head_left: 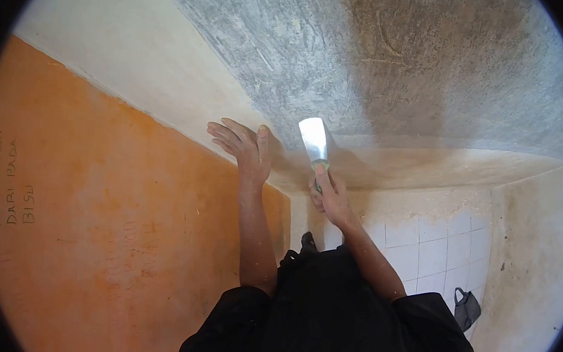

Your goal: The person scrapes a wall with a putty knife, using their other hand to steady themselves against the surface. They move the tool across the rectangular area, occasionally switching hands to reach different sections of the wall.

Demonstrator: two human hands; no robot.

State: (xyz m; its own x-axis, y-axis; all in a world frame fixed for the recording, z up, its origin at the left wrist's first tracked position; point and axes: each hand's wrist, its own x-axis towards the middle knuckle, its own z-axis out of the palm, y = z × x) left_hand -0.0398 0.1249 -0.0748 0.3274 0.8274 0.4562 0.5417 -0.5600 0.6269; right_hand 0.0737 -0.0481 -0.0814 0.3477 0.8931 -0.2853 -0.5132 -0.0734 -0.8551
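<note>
My right hand (330,196) is closed around the handle of a putty knife (313,139), with its wide metal blade pointing away from me. The shiny blade overlaps the lower edge of the grey, scraped-looking patch of wall (291,51). To the left, my left hand (243,145) is raised with its fingers stretched out and thumb apart, holding nothing. It is nearest the pale cream strip of wall (151,66) beside the grey patch. Pale specks dot both forearms.
An orange wall (96,181) with handwritten lettering rises on my left. White floor tiles (421,253) lie below on the right, where a dark bag-like object (467,310) sits. Beyond it stands a stained cream wall (528,228).
</note>
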